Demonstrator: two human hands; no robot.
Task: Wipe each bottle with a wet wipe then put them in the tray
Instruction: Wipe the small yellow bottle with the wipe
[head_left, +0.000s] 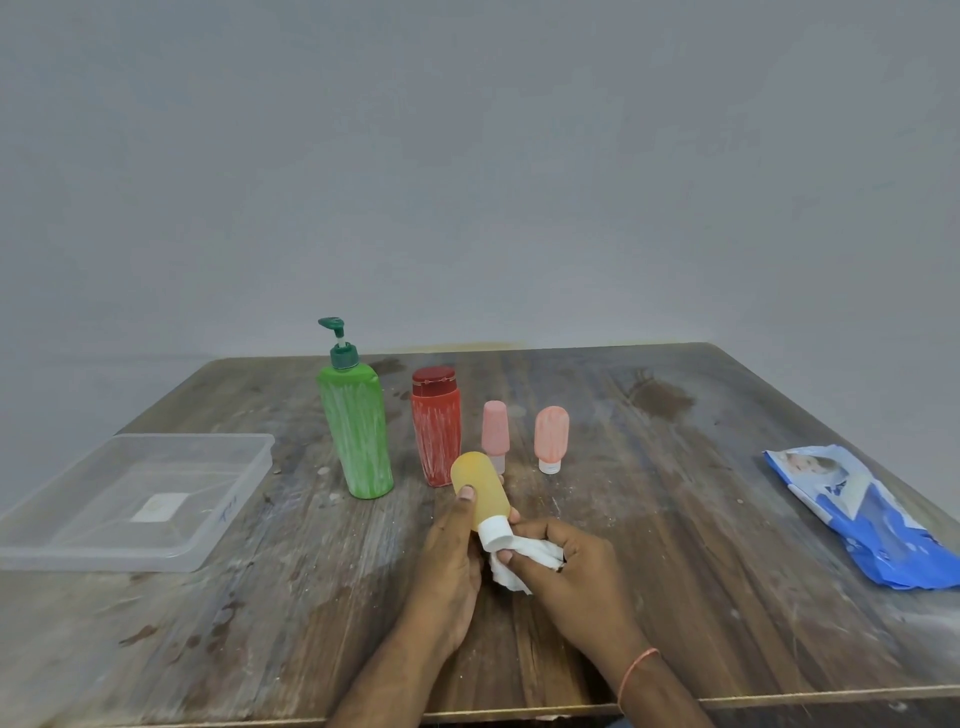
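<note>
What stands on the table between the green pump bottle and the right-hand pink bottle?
In the head view, the red bottle and another pink bottle stand between the green pump bottle and the right-hand pink bottle.

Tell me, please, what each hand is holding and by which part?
The left hand grips the yellow bottle around its body; the right hand holds a crumpled wet wipe against the bottle's white cap.
</note>
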